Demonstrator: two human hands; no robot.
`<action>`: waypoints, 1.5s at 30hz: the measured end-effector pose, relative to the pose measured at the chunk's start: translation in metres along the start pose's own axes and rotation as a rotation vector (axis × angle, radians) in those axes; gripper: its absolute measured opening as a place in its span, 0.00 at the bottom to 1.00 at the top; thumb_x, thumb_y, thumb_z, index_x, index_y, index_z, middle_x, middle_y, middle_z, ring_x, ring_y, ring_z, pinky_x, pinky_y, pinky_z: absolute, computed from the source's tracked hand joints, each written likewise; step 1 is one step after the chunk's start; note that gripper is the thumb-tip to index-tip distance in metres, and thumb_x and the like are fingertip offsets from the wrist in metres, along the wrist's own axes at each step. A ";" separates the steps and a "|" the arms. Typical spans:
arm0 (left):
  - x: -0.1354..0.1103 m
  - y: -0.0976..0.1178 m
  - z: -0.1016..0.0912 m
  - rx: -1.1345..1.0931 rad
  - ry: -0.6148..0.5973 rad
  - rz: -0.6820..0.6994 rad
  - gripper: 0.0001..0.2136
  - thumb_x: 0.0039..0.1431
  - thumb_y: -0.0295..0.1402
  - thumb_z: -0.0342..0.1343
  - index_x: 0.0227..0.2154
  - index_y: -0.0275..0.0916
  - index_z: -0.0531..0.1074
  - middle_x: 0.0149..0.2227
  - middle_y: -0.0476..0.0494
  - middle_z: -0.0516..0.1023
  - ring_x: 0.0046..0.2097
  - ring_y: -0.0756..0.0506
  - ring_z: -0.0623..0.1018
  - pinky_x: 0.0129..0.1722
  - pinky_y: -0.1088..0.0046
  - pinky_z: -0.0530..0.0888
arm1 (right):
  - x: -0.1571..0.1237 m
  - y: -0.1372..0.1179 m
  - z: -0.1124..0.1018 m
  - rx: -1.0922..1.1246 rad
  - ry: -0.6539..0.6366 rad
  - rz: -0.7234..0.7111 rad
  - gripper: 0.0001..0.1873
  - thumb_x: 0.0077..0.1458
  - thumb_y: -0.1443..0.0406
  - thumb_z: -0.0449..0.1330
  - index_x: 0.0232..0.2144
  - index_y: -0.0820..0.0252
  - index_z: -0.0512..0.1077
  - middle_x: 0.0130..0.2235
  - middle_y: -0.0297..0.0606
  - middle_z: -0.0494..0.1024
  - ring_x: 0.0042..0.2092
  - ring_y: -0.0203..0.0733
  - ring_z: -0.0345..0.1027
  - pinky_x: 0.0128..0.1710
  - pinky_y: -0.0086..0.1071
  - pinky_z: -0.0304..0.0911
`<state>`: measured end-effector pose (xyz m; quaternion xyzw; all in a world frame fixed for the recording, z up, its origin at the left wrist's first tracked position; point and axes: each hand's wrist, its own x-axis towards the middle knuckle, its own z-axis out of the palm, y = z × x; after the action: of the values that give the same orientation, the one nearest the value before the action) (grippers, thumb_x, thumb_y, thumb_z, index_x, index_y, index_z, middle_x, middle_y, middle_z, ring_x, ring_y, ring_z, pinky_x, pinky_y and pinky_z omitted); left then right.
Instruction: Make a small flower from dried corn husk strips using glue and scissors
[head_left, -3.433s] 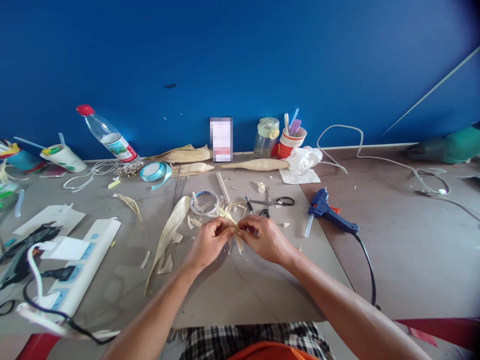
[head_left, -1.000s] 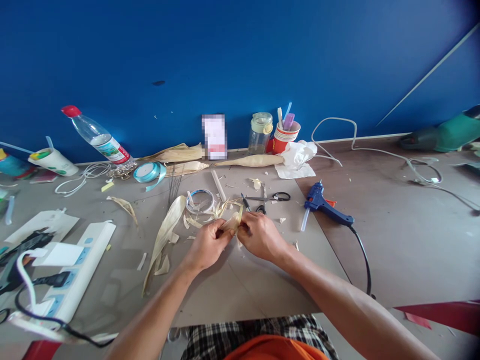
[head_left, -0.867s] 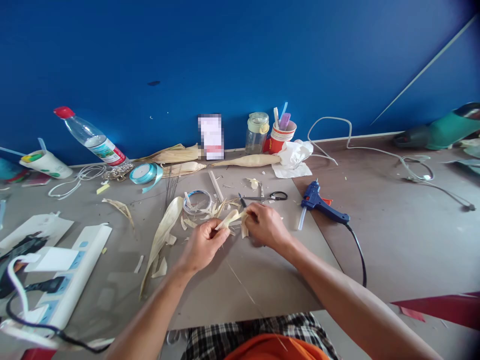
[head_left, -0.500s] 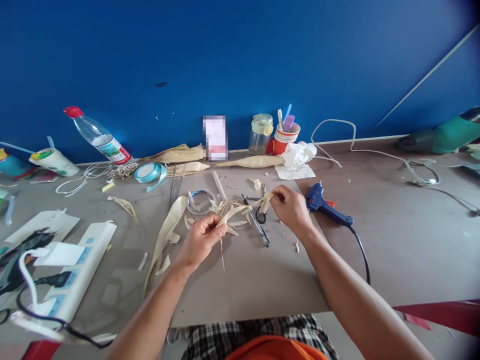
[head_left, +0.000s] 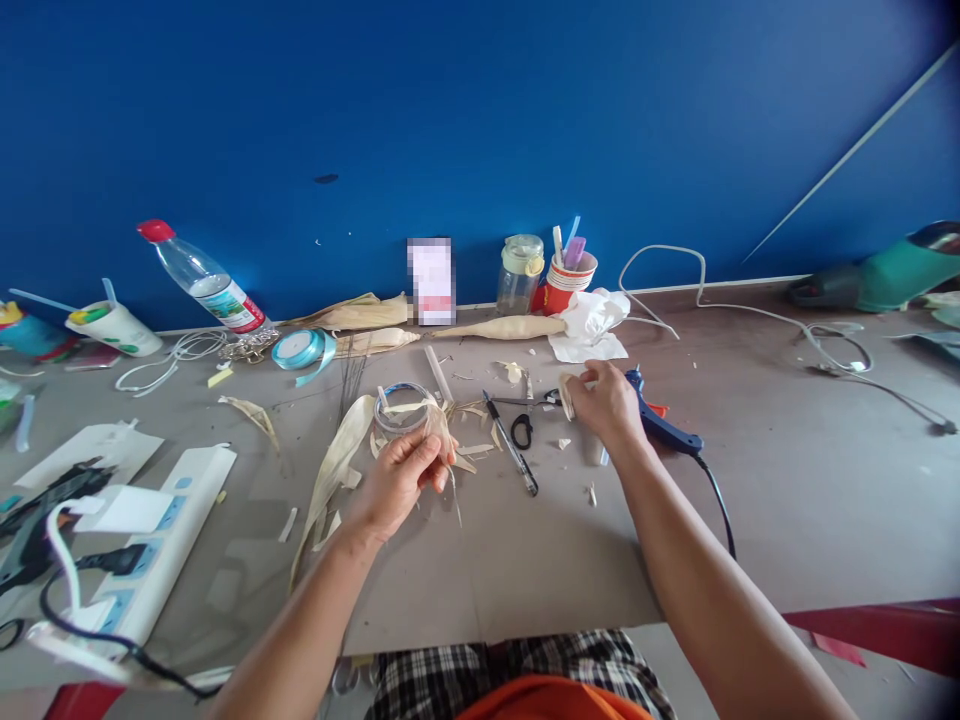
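Between the thumb and fingers of my left hand (head_left: pixel 405 475) is a pale corn husk strip (head_left: pixel 439 422), its thin shred hanging below. My right hand (head_left: pixel 606 402) is to the right, fingers curled and pinched, with a small pale piece of husk (head_left: pixel 566 396) at its fingertips. Just beyond it lies a blue glue gun (head_left: pixel 671 428), partly hidden by that hand. Scissors with a black handle (head_left: pixel 521 430) and a pen (head_left: pixel 511 445) lie between my hands. A roll of clear-and-blue wire or tubing (head_left: pixel 401 388) sits behind my left hand, among husk scraps.
Long dried husks (head_left: pixel 499 328) lie along the blue wall. Left are a tilted plastic bottle (head_left: pixel 221 290), a teal ribbon roll (head_left: pixel 296 349) and a power strip (head_left: pixel 169 530) with cables. At the back stand a jar (head_left: pixel 519 275) and paper cups (head_left: pixel 571 285). A white cable (head_left: pixel 765 303) runs right.
My right hand has moved right, away from my left hand; the husk strip no longer stretches between them. A small pale piece is at my right fingertips, and the strip in my left hand now points upward.
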<state>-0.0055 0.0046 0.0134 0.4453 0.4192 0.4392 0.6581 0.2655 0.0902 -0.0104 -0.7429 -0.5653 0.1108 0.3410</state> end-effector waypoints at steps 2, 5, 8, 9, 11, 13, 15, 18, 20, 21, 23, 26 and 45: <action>0.001 -0.003 0.001 0.047 0.002 -0.005 0.12 0.57 0.40 0.51 0.28 0.36 0.71 0.26 0.48 0.71 0.23 0.53 0.66 0.27 0.73 0.63 | -0.009 -0.009 0.004 0.017 0.061 -0.065 0.26 0.45 0.61 0.56 0.47 0.65 0.66 0.44 0.49 0.69 0.37 0.46 0.64 0.38 0.38 0.60; 0.003 -0.009 0.001 0.119 0.043 0.007 0.11 0.57 0.39 0.52 0.29 0.35 0.72 0.22 0.49 0.69 0.24 0.53 0.66 0.28 0.74 0.64 | -0.030 -0.030 0.005 0.192 -0.071 -0.273 0.20 0.50 0.61 0.54 0.46 0.63 0.68 0.44 0.47 0.69 0.31 0.39 0.64 0.37 0.35 0.62; 0.006 -0.014 0.002 0.139 0.083 0.006 0.09 0.55 0.37 0.55 0.31 0.35 0.72 0.22 0.51 0.69 0.22 0.55 0.64 0.25 0.77 0.63 | -0.054 -0.052 0.003 0.409 -0.414 -0.404 0.14 0.55 0.61 0.52 0.40 0.61 0.71 0.35 0.40 0.74 0.33 0.38 0.66 0.33 0.30 0.61; 0.006 -0.015 0.003 0.135 0.094 0.008 0.08 0.54 0.37 0.56 0.31 0.36 0.71 0.22 0.52 0.69 0.21 0.55 0.64 0.24 0.77 0.62 | -0.061 -0.059 0.003 0.449 -0.497 -0.434 0.13 0.54 0.61 0.53 0.39 0.60 0.72 0.35 0.39 0.74 0.33 0.37 0.66 0.33 0.29 0.61; 0.007 -0.016 0.004 0.119 0.111 0.014 0.08 0.53 0.36 0.57 0.33 0.37 0.70 0.22 0.53 0.69 0.21 0.55 0.67 0.23 0.77 0.64 | -0.073 -0.068 0.003 0.511 -0.622 -0.451 0.11 0.53 0.62 0.55 0.37 0.61 0.72 0.36 0.38 0.74 0.34 0.36 0.66 0.31 0.27 0.60; 0.006 -0.015 0.007 0.113 0.125 0.015 0.09 0.52 0.36 0.58 0.33 0.38 0.68 0.22 0.53 0.71 0.22 0.53 0.70 0.24 0.76 0.67 | -0.081 -0.072 0.005 0.543 -0.681 -0.447 0.08 0.52 0.63 0.56 0.32 0.61 0.72 0.33 0.36 0.73 0.33 0.35 0.64 0.31 0.26 0.58; 0.005 -0.013 0.010 0.132 0.106 -0.009 0.09 0.52 0.37 0.58 0.31 0.37 0.68 0.22 0.52 0.72 0.22 0.51 0.72 0.26 0.74 0.69 | -0.086 -0.074 0.008 0.552 -0.700 -0.409 0.06 0.51 0.64 0.56 0.26 0.61 0.70 0.29 0.33 0.70 0.31 0.33 0.61 0.30 0.26 0.56; 0.002 -0.009 0.014 0.221 0.054 -0.041 0.09 0.54 0.38 0.55 0.30 0.37 0.68 0.21 0.50 0.73 0.24 0.49 0.73 0.28 0.72 0.70 | -0.089 -0.075 0.011 0.536 -0.703 -0.307 0.08 0.50 0.66 0.55 0.21 0.61 0.65 0.24 0.30 0.64 0.27 0.31 0.56 0.26 0.25 0.52; 0.002 -0.008 0.014 0.311 0.059 -0.020 0.09 0.54 0.38 0.55 0.31 0.37 0.68 0.19 0.52 0.71 0.24 0.50 0.72 0.29 0.73 0.69 | -0.089 -0.075 0.012 0.521 -0.708 -0.275 0.09 0.50 0.66 0.54 0.19 0.61 0.63 0.22 0.28 0.61 0.25 0.30 0.52 0.24 0.25 0.49; 0.002 -0.008 0.014 0.349 0.067 -0.008 0.08 0.54 0.38 0.55 0.31 0.37 0.67 0.19 0.53 0.70 0.23 0.51 0.71 0.28 0.74 0.67 | -0.089 -0.075 0.012 0.517 -0.713 -0.279 0.10 0.50 0.66 0.54 0.19 0.61 0.61 0.21 0.27 0.58 0.25 0.30 0.50 0.23 0.25 0.47; 0.002 -0.009 0.012 0.392 0.070 0.009 0.08 0.54 0.37 0.55 0.30 0.38 0.67 0.20 0.54 0.67 0.23 0.52 0.67 0.25 0.76 0.64 | -0.089 -0.075 0.011 0.521 -0.726 -0.296 0.11 0.49 0.66 0.54 0.17 0.61 0.58 0.20 0.27 0.55 0.24 0.29 0.47 0.22 0.25 0.45; 0.002 -0.011 0.008 0.397 0.039 0.001 0.07 0.54 0.37 0.54 0.28 0.38 0.66 0.21 0.54 0.63 0.23 0.53 0.63 0.23 0.77 0.61 | -0.089 -0.074 0.011 0.536 -0.743 -0.304 0.11 0.47 0.67 0.54 0.17 0.60 0.57 0.20 0.26 0.55 0.24 0.29 0.47 0.22 0.25 0.45; -0.001 -0.001 -0.003 -0.212 -0.068 -0.058 0.08 0.52 0.32 0.57 0.24 0.35 0.66 0.28 0.52 0.65 0.20 0.59 0.56 0.24 0.78 0.58 | -0.064 -0.056 0.013 0.627 -0.733 -0.118 0.10 0.49 0.61 0.56 0.20 0.61 0.65 0.21 0.28 0.61 0.24 0.31 0.51 0.24 0.26 0.48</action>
<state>-0.0085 0.0044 0.0121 0.3755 0.3604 0.4466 0.7278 0.1939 0.0437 0.0013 -0.4829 -0.6288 0.5107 0.3324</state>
